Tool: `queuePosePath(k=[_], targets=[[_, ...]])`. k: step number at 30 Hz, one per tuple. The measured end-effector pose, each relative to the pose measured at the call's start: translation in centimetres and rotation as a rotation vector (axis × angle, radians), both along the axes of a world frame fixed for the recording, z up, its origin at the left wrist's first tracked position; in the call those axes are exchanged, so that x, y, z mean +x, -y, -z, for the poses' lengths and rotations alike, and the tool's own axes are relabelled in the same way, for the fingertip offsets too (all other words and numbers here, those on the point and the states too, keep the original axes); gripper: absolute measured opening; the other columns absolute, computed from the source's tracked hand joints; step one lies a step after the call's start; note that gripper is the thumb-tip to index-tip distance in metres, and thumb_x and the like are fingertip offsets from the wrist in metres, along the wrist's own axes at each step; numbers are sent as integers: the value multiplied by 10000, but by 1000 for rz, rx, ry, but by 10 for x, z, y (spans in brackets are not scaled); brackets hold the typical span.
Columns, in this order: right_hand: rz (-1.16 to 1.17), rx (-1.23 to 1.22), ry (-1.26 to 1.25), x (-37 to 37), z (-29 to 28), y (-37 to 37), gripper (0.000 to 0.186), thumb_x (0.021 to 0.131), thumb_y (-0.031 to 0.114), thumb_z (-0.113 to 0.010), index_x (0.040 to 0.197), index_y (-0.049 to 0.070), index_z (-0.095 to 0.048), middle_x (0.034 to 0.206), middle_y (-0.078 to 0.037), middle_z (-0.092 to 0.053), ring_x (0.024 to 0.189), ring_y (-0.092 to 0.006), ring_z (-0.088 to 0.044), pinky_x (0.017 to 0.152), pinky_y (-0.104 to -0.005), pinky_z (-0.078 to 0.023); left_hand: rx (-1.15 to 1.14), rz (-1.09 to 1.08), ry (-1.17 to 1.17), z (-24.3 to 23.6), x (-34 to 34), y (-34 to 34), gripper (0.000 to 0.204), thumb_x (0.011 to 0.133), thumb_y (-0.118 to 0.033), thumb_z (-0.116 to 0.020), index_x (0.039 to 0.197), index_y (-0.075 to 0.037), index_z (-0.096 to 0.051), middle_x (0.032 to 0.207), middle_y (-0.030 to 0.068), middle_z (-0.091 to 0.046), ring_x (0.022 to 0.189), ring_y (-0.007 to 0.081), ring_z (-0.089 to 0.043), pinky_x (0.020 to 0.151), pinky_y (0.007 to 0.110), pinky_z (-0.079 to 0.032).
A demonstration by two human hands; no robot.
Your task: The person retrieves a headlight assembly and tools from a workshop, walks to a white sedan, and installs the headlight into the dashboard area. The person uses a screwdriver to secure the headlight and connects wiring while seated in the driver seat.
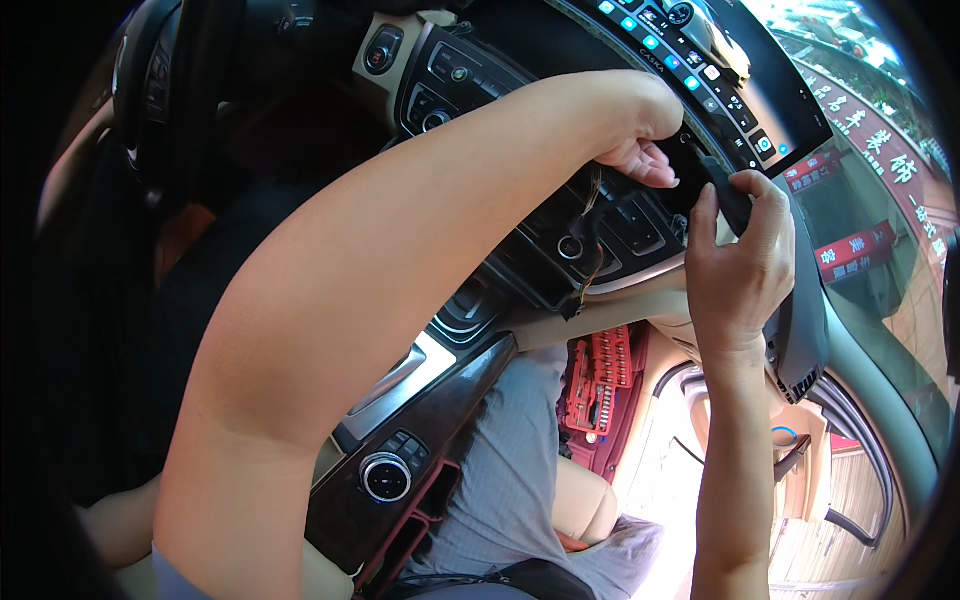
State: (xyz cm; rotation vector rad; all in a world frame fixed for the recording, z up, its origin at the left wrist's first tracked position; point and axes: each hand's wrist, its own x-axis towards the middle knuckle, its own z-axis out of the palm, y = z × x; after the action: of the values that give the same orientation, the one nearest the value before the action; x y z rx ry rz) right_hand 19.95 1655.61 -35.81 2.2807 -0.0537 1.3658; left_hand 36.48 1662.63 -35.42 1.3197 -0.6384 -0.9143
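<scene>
My left hand (648, 160) is bent down at the wrist in front of the dashboard, just below a wide display screen (715, 75). Its visible fingers curl inward; the thumb side is hidden. Beside it, my right hand (742, 250) pinches a dark strip-shaped trim piece (733, 205) between thumb and fingers, near the screen's lower edge. A bundle of thin wires (592, 225) hangs down in front of the dash controls (630, 225), below my left hand.
A red case of sockets and bits (600, 380) lies open in the footwell. The gear lever (390, 380) and a round control knob (386, 477) are on the centre console. At the upper left is the steering wheel (150, 85). My grey-trousered legs (490, 460) are below.
</scene>
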Motion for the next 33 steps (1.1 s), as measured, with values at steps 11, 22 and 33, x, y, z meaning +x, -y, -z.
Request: queuePosePath(k=[11,22,33], targets=[[10,98,43,-1,4,-3,187,840,124,-749,956,82,-607,839,-71,-615,756,-270,-632,647,-382,-514,283,-47,432,-5,-3,-3,354,1022,-94,-360,1189,105,-599,841,168,-688,516,175,-662,568,245,-605],[2,110,48,-6,13,5,189,838,159,-761,951,88,-627,843,-74,-623,770,-271,-636,638,-384,-516,239,-164,619,5,-5,4,301,1001,-180,-557,1078,82,-684,754,174,-725,558,195,-712,583,271,-582],[-3,129,64,-3,17,-1,207,876,189,-776,981,74,-640,843,-107,-655,714,-294,-657,636,-381,-515,86,-118,341,5,-5,-4,453,1040,-160,-347,1453,-24,-474,1079,208,-707,551,135,-644,585,228,-601]])
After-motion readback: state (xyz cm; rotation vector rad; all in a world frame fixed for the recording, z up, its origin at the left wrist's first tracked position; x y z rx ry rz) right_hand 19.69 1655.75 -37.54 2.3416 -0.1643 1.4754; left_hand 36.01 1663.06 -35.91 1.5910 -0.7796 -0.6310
